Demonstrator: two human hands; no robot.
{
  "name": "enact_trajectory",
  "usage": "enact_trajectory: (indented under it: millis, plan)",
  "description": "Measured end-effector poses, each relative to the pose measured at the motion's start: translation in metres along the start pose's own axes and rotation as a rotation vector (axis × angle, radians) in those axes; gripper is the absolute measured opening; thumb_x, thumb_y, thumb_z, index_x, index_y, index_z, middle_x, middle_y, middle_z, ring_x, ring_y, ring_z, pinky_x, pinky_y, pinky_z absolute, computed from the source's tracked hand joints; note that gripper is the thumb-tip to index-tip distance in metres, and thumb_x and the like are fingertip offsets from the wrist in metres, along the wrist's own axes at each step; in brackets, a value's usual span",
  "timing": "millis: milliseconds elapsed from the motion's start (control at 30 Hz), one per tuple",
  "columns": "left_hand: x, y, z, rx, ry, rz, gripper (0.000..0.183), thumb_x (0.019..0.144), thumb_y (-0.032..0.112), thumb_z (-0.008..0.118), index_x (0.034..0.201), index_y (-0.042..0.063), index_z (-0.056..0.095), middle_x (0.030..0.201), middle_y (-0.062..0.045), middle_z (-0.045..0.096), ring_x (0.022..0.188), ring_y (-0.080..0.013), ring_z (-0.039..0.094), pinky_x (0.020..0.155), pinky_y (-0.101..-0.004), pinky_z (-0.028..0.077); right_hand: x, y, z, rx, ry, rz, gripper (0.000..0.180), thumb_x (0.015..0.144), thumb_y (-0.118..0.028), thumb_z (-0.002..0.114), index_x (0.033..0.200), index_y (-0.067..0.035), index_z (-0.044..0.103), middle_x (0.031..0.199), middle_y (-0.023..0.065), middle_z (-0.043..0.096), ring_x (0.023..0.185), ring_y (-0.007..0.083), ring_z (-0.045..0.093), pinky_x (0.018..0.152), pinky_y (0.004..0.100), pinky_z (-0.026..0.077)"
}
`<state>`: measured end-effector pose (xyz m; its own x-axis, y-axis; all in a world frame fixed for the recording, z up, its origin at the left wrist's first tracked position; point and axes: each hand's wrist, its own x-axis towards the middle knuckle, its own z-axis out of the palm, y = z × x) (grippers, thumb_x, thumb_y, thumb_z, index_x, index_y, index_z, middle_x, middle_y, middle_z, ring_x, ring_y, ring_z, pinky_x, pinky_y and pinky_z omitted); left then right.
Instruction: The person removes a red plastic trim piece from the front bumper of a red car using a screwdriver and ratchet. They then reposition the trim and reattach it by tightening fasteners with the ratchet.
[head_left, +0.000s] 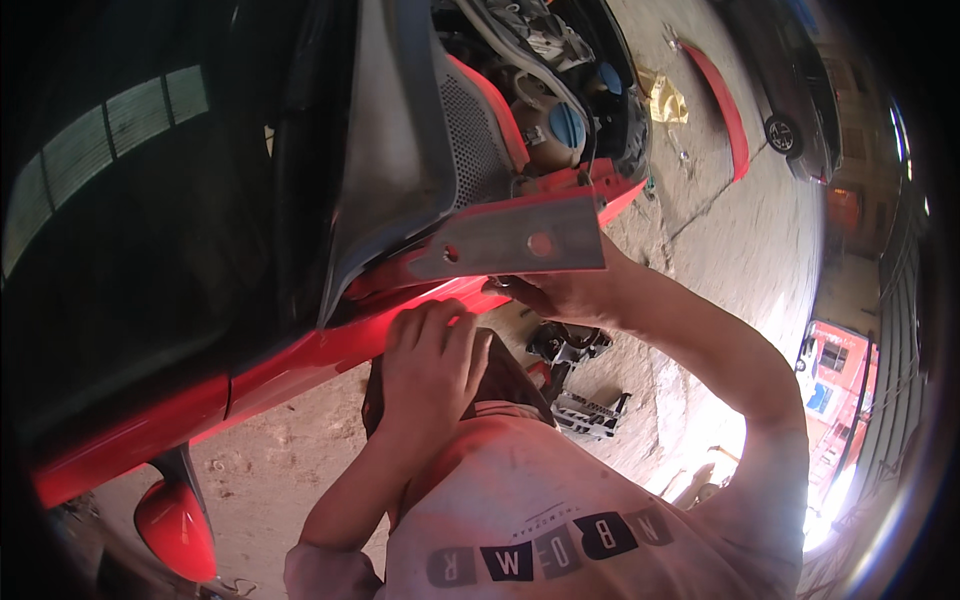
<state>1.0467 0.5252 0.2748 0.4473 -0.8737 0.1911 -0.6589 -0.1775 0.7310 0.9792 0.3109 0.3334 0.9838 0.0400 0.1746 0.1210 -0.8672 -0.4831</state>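
Note:
A red car fender runs beside the windscreen and the engine bay. My left hand lies palm down against it, fingertips bent on its upper edge, and no tool shows in it. Above the fender sticks out a grey sheet-metal piece with red edges and two holes. My right hand reaches in under this piece from the right. Its fingertips are near a small shiny part; the sheet metal hides part of the hand, so its grip is unclear.
A coolant tank with a blue cap sits in the engine bay. Black car parts and a grey bracket lie on the ground beside me. Farther off are a red body strip and a dark car. A red side mirror juts out lower left.

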Motion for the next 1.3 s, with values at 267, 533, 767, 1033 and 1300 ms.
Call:
enact_trajectory:
  millis: [267, 533, 767, 1033, 1300]
  plan:
    - [0.007, -0.011, -0.018, 0.467, -0.254, 0.027, 0.055, 0.088, 0.026, 0.076, 0.134, 0.002, 0.058, 0.138, -0.015, 0.055, 0.125, -0.0367, 0.054, 0.109, -0.0506, 0.042, -0.014, 0.003, -0.038, 0.173, -0.102, 0.270, 0.028, 0.083, -0.009, 0.076, 0.108, -0.012, 0.065, 0.091, 0.0065, 0.068, 0.081, 0.0236, 0.067, 0.065, 0.0375, 0.051]
    - [0.029, -0.010, -0.002, 0.679, -0.412, 0.014, 0.064, 0.086, 0.027, 0.078, 0.135, -0.005, 0.053, 0.133, -0.018, 0.059, 0.126, -0.0343, 0.055, 0.109, -0.0464, 0.045, -0.102, -0.013, -0.070, 0.710, 0.393, 0.817, 0.018, 0.085, 0.000, 0.070, 0.103, 0.003, 0.069, 0.090, 0.0079, 0.068, 0.082, 0.0101, 0.063, 0.070, 0.0239, 0.050]
    - [0.045, -0.023, 0.017, 0.741, -0.339, 0.032, 0.062, 0.077, 0.051, 0.082, 0.113, 0.004, 0.064, 0.108, -0.014, 0.064, 0.094, -0.0342, 0.065, 0.083, -0.0458, 0.055, -0.200, -0.021, -0.029, 0.856, 0.745, 1.057, 0.039, 0.079, -0.032, 0.078, 0.094, 0.003, 0.065, 0.084, 0.0103, 0.064, 0.080, 0.0178, 0.063, 0.074, 0.0310, 0.051]
    - [0.058, -0.019, 0.036, 0.800, -0.277, 0.007, 0.068, 0.060, 0.061, 0.088, 0.094, 0.007, 0.066, 0.085, -0.008, 0.057, 0.078, -0.0327, 0.065, 0.065, -0.0429, 0.055, -0.233, -0.018, -0.010, 0.954, 0.900, 1.187, 0.051, 0.082, -0.043, 0.084, 0.088, -0.001, 0.056, 0.072, 0.0025, 0.054, 0.064, 0.0074, 0.047, 0.057, 0.0210, 0.039]
    - [0.062, -0.023, 0.036, 0.770, -0.277, 0.044, 0.063, 0.062, 0.062, 0.087, 0.088, 0.009, 0.064, 0.083, -0.008, 0.056, 0.077, -0.0345, 0.064, 0.066, -0.0449, 0.056, -0.224, -0.005, -0.006, 1.013, 0.870, 1.113, 0.046, 0.082, -0.041, 0.084, 0.088, -0.001, 0.061, 0.075, 0.0039, 0.056, 0.066, 0.0101, 0.052, 0.060, 0.0239, 0.040]
